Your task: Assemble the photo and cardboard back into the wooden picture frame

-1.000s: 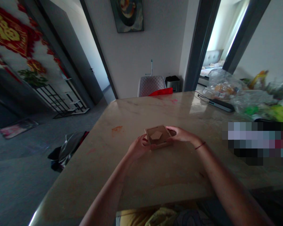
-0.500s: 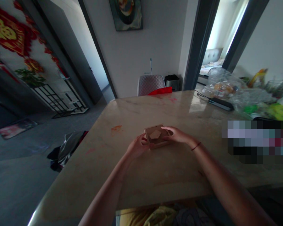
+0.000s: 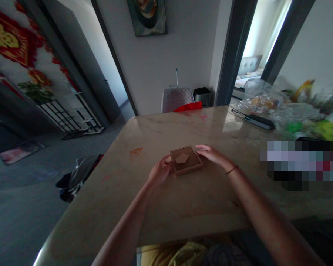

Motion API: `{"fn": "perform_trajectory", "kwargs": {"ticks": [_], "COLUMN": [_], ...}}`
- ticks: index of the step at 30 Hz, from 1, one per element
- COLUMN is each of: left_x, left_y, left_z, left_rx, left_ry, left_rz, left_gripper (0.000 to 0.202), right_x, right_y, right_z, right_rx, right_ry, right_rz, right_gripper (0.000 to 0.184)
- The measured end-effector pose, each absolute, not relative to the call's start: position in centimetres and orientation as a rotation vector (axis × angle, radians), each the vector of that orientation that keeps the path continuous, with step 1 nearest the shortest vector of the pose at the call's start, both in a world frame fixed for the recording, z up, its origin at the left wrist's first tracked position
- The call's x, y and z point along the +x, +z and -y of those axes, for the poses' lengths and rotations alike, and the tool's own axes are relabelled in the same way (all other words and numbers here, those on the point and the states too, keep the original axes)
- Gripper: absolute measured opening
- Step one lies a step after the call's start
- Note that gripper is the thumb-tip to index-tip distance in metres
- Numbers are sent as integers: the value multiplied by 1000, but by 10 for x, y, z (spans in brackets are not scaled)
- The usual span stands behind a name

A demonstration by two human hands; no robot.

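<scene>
A small square wooden tray (image 3: 194, 167) lies flat on the beige marble table (image 3: 183, 207), with a pale hexagonal wooden piece (image 3: 182, 158) inside it. My left hand (image 3: 159, 172) curls against the tray's left edge, fingers bent around it. My right hand (image 3: 212, 154) rests at the tray's right edge, fingers extended along the rim and touching it. A thin red band circles my right wrist.
Plastic bags with food (image 3: 262, 98), a dark flat device (image 3: 255, 121) and green packets (image 3: 322, 129) crowd the table's right side. A quilted chair (image 3: 177, 99) with a red item stands beyond the far edge. Bags (image 3: 79, 175) lie on the floor at left.
The tray was tilted and lifted between my hands; now it lies flat on the table. My right hand has slid off the top to the right edge.
</scene>
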State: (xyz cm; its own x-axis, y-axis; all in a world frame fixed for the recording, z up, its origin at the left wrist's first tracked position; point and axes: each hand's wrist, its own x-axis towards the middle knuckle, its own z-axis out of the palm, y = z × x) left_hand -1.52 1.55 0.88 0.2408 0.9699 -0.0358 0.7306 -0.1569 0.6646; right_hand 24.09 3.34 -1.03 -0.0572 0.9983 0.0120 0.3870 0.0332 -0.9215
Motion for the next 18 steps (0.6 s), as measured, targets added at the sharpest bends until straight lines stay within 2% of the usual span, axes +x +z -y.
{"fn": "perform_trajectory", "kwargs": {"ticks": [3,8,14,18], "left_x": [-12,-10,-14,-14], "left_y": [12,15,9,8], "left_z": [-12,-9,-11,-11], "left_rx": [1946,1979,2055,2046], "left_ry": [603,618,554,525], "left_rz": [-1619,-1605,-1506,-1478], "left_gripper": [43,42,64,69], "right_x": [240,241,240,237], "right_y": [-17,-23,-20,-12], "right_z": [-38,-39,-37,-31], "right_rx": [-1442,-1408,-1417,-1488], "right_ry": [1031,1042,1012,888], "right_rz": [1546,1543,1537,1581], "right_gripper": [25,23,21,15]}}
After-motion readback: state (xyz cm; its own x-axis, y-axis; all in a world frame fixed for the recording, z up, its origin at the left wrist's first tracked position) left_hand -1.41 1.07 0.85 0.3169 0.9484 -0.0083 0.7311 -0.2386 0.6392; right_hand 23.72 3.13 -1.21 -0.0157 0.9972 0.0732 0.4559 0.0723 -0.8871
